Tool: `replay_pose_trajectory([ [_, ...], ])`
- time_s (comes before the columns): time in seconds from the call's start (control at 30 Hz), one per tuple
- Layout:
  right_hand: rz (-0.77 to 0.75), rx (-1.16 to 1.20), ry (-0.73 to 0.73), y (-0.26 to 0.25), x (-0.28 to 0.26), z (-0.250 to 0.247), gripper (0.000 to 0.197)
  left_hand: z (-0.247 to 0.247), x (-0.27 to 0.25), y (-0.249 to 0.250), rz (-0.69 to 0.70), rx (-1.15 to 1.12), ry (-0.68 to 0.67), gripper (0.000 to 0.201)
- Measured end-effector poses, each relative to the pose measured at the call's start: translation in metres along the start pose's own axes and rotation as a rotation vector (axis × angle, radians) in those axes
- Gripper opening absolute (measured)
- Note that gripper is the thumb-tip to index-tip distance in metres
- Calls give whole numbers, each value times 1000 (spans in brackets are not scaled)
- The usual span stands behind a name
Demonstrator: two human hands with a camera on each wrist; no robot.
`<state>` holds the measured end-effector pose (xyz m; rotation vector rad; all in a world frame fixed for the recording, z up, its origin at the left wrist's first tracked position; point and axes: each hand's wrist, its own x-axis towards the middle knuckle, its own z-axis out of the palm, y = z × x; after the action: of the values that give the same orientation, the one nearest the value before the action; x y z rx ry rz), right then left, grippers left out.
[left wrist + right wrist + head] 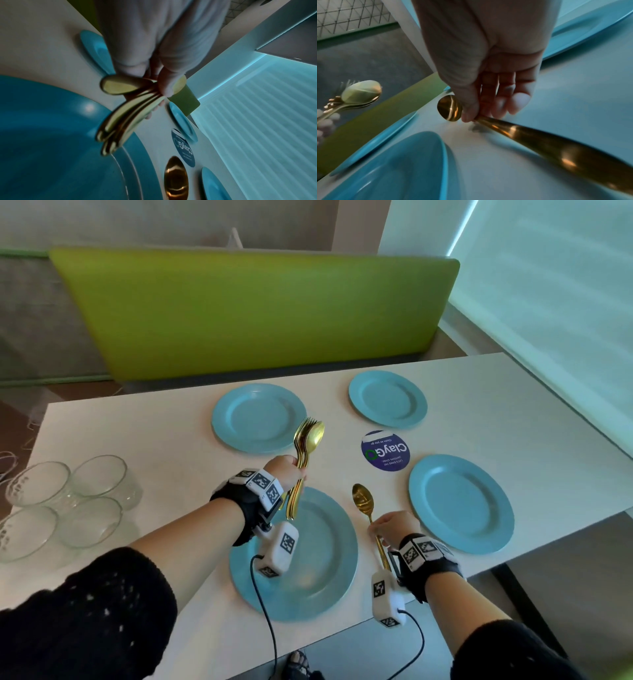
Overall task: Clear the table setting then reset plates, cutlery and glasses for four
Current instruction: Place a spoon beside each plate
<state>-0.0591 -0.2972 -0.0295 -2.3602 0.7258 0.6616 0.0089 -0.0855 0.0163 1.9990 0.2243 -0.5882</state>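
— What did the person wear?
— Black open-knit sleeves (pixel 102 611), pushed above bare forearms.
— And at the wrists?
— Black straps (pixel 246 508) carrying white blocks (pixel 279 549) printed with black square markers, each trailing a black cable (pixel 263 611).

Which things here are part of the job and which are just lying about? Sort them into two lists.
Job:
plates
glasses
cutlery bundle in left hand
spoon pinched by right hand
table

Lying about:
round sticker
green bench back
window blind
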Motion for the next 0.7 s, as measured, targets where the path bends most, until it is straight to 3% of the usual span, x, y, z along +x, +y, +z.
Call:
replay_pose_trajectory([
  [0.17,-38,-2,-51,-3,6,4,18,12,7,0,-36,-47,19,17],
  [0.3,-54,-1,-44,-6,3,7,22,17,6,1,-56,-55,25,8],
  [0.7,-66,21,111,-10,-6,21,19,13,-1,3,-29,3,-5,7],
])
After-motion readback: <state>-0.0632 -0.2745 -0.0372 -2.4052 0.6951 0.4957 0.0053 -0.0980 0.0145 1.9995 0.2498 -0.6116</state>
